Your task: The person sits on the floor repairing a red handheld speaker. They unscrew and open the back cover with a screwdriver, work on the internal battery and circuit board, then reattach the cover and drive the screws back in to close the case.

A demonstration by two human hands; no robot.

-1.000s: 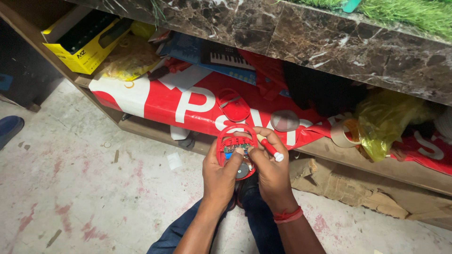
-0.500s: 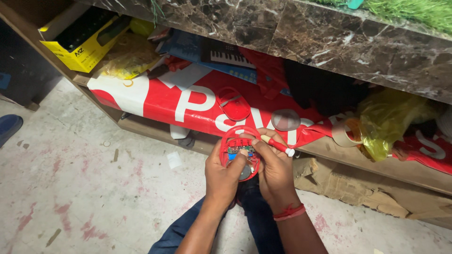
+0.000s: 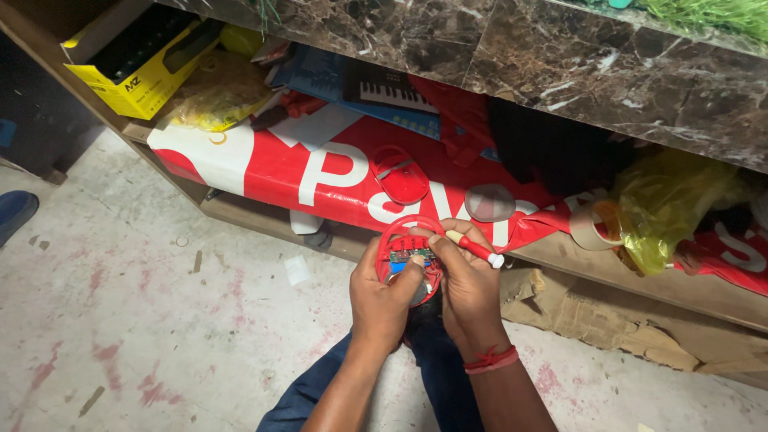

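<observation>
Stained concrete floor (image 3: 144, 320), dark marble counter (image 3: 496, 56)

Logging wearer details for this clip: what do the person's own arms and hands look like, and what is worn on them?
Both forearms are bare, with no sleeves or gloves in view. The left hand carries nothing on its wrist. The right hand has a red thread band tied around the wrist. No rings or watch are visible.

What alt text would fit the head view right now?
Two hands work on a round red plastic casing with its circuit board exposed: the left hand grips it, the right hand holds a small red-and-white screwdriver. Behind is a red-and-white banner.
</observation>
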